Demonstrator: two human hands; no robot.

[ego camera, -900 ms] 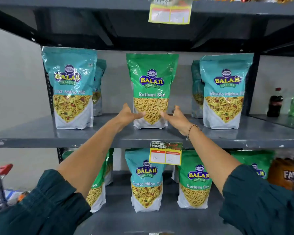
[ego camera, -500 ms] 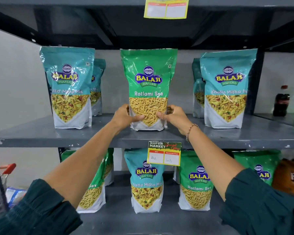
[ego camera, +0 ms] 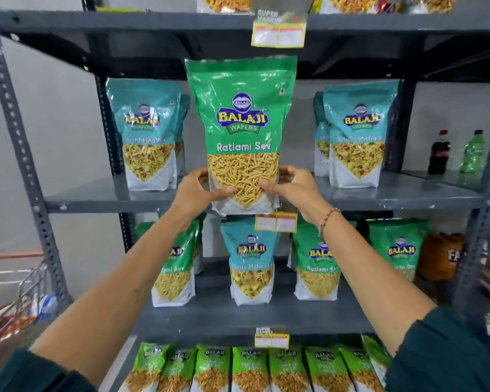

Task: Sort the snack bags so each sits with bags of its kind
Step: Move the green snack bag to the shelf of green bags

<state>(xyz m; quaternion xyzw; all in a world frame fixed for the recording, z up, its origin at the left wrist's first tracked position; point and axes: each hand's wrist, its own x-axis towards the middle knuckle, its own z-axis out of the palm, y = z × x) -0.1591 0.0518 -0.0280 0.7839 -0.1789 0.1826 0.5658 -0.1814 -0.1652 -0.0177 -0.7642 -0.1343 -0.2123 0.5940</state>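
Observation:
A green Ratlami Sev bag (ego camera: 242, 114) is held upright in front of the middle shelf (ego camera: 393, 195). My left hand (ego camera: 198, 190) grips its lower left side and my right hand (ego camera: 293, 186) its lower right. Teal Khatta Mitha Mix bags stand on that shelf at the left (ego camera: 146, 134) and right (ego camera: 357, 134). On the shelf below, a teal Khatta Mitha Mix bag (ego camera: 251, 261) stands between green Ratlami Sev bags at left (ego camera: 176, 267), right (ego camera: 317, 264) and far right (ego camera: 398, 250).
A row of light green bags (ego camera: 251, 369) fills the bottom shelf. Two drink bottles (ego camera: 439, 152) stand on the neighbouring shelf at right, an orange pack (ego camera: 440, 260) below them. A shopping cart (ego camera: 26, 295) is at lower left. Price tags (ego camera: 276, 222) hang on shelf edges.
Both hands closed on the green Ratlami Sev bag and pulled it off the middle shelf toward me, so it now looks larger. The camera view has dropped, showing the bottom shelf.

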